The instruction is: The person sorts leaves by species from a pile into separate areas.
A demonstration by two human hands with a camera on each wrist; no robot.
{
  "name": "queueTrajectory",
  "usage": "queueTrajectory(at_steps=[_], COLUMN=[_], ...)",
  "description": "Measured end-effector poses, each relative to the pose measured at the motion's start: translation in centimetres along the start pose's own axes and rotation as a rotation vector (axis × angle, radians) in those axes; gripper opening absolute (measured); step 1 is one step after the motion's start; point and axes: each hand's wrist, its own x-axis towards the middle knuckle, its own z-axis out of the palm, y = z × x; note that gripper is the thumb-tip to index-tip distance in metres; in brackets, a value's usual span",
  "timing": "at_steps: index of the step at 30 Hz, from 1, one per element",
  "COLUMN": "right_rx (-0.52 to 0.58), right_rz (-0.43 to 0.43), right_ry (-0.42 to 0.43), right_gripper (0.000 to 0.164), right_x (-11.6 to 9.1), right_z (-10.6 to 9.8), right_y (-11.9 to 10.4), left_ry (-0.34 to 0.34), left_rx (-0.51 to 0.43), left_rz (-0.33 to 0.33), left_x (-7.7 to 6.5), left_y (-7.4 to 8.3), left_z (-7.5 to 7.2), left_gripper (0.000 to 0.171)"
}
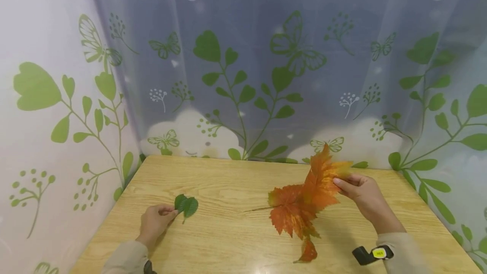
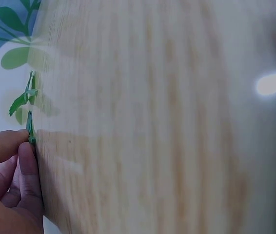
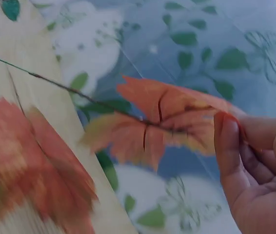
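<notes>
My left hand (image 1: 154, 223) pinches the edge of a small green leaf (image 1: 191, 207) with two rounded, toothed lobes, low over the left of the table. In the left wrist view the leaf (image 2: 19, 103) shows almost edge-on, by the thumb and forefinger. My right hand (image 1: 364, 195) pinches a large orange maple leaf (image 1: 322, 176) between thumb and fingers, raised off the tabletop. Its long dark stem (image 3: 91, 100) points away from that hand in the right wrist view. Another orange-red maple leaf (image 1: 290, 208) lies beneath, partly overlapped by the held one.
A small red leaf (image 1: 307, 250) lies nearer the front; whether it joins the maple leaf below the hand, I cannot tell. The wooden table (image 1: 228, 240) meets a printed curtain (image 1: 247, 54) at its back and sides. A black strap (image 1: 365, 256) hangs at the right wrist.
</notes>
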Motion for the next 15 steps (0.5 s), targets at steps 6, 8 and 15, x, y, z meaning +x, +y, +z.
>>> queueTrajectory(at_steps=[6,8,15], right_rx=[0.017,0.043,0.061], right_rz=[0.121,0.172,0.299], right_ry=[-0.058,-0.08,-0.123], right_gripper=[0.009,0.007,0.021], right_x=[0.3,0.1,-1.6], right_z=[-6.9,-9.3,-14.3], right_y=[3.0,4.7,9.1], left_ry=[0.014,0.013,0.009], left_rx=[0.008,0.006,-0.001], left_rz=[0.0,-0.002,-0.002], left_x=[0.1,0.0,-0.1], left_y=[0.1,0.1,-0.1], left_z=[0.1,0.2,0.2], left_gripper=[0.019,0.019,0.019])
